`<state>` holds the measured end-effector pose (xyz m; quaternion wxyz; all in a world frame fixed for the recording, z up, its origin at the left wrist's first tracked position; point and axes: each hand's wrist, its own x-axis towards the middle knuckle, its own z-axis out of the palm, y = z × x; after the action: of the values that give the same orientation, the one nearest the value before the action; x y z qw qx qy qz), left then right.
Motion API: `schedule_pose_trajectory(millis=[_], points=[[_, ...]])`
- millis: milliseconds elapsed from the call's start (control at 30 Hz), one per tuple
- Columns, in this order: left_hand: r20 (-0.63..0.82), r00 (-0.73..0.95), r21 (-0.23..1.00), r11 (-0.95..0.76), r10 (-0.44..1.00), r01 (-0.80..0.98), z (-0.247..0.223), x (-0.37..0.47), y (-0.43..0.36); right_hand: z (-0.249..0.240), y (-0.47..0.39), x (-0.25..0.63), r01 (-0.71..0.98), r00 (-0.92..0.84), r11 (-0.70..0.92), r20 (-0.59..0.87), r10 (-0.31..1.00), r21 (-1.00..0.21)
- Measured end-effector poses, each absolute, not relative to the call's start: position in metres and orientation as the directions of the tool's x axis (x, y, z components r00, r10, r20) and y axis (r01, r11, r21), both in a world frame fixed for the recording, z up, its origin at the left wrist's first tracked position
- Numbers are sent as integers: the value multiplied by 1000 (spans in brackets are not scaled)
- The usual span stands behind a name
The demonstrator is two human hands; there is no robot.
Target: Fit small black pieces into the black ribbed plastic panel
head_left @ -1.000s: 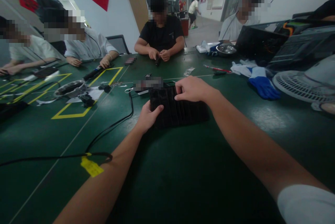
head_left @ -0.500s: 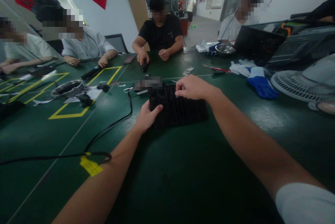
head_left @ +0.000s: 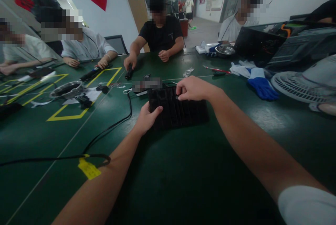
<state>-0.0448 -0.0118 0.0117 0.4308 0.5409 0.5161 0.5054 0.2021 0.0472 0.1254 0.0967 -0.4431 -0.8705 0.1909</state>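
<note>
A black ribbed plastic tray [head_left: 181,114] with narrow slots lies on the green table in front of me. My left hand [head_left: 149,115] grips its left edge, the thumb on top and the other fingers hidden beneath. Over the tray's far edge, my right hand [head_left: 191,88] is closed in a pinch, with thumb and forefinger pointing down at the slots. A tiny pale piece shows at those fingertips, too small to name. Just behind the tray's far left corner sits a dark box [head_left: 147,85], partly blurred out.
A black cable [head_left: 112,125] with a yellow tag [head_left: 89,169] runs by my left forearm. Left lie a metal ring-shaped part [head_left: 67,89] and yellow tape outlines. To the right are blue-white gloves [head_left: 262,83], a fan [head_left: 296,81] and red-handled pliers [head_left: 217,69]. Co-workers sit around the table.
My right fingertips have shifted very slightly at the tray's slots; my left hand keeps its grip. The co-worker opposite has moved a black object leftward and nearer.
</note>
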Motion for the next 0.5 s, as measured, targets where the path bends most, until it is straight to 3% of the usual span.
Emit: schedule_pose_trajectory(millis=[500], points=[[126,-33,979,-118,992,168,10,-46,-10,119,44,193,800,-529,543,125,839,-255]])
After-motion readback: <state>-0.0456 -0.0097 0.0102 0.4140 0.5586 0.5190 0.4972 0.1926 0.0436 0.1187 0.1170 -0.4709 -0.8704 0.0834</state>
